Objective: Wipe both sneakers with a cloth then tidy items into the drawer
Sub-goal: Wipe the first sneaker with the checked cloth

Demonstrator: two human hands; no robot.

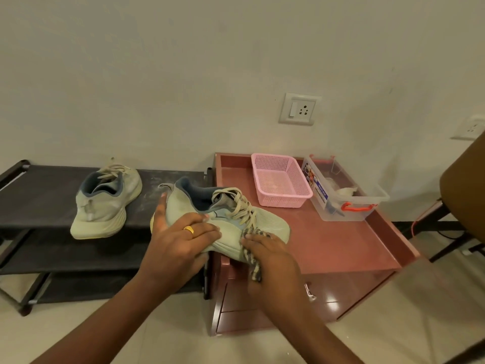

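My left hand grips a pale green sneaker by its side and sole, holding it over the front left corner of the reddish-brown drawer unit. My right hand presses a striped grey cloth against the sneaker's side near the sole. The laces hang loose above the cloth. The second pale green sneaker stands on the top shelf of the black shoe rack to the left, heel toward me. The drawer fronts below my hands look closed.
A pink mesh basket and a clear plastic box with orange latches sit at the back of the drawer unit's top. A brown chair stands at the right. A wall socket is above. Pale tiled floor lies below.
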